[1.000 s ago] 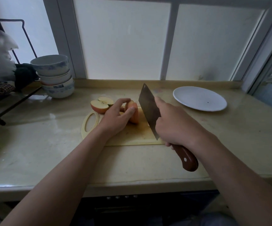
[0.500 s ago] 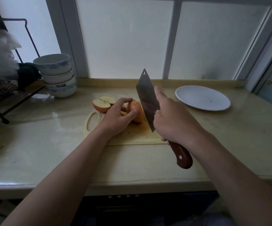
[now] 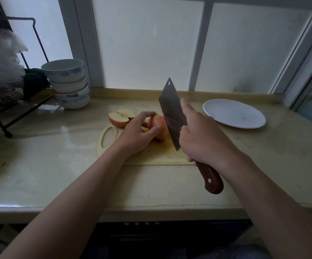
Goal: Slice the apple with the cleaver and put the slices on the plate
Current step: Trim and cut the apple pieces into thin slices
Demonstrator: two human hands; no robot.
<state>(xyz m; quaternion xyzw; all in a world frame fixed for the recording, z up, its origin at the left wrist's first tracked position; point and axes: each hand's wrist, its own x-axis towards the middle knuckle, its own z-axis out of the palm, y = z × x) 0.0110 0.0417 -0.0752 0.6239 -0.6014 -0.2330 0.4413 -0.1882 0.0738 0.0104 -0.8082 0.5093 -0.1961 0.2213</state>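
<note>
**Apple piece held on board, cleaver tilted beside it**

The beige worktop [image 3: 39, 165] is seen below a frosted window. A pale cutting board [image 3: 158, 154] lies at centre. A white plate [image 3: 233, 113] is set well apart at right, and stacked bowls [image 3: 67, 83] at rear left. The cleaver [image 3: 172, 113] is held tip-up by the right grip [image 3: 203, 139], clamped round its wooden handle w/ index finger laid along the blade. The left grip [image 3: 136, 135] is clamped on an apple piece [image 3: 160, 126] on the board, just left of the blade; contact can't be told. An apple half [image 3: 118, 119] & slice [image 3: 125, 112] lie by the board's far-left corner.
</note>
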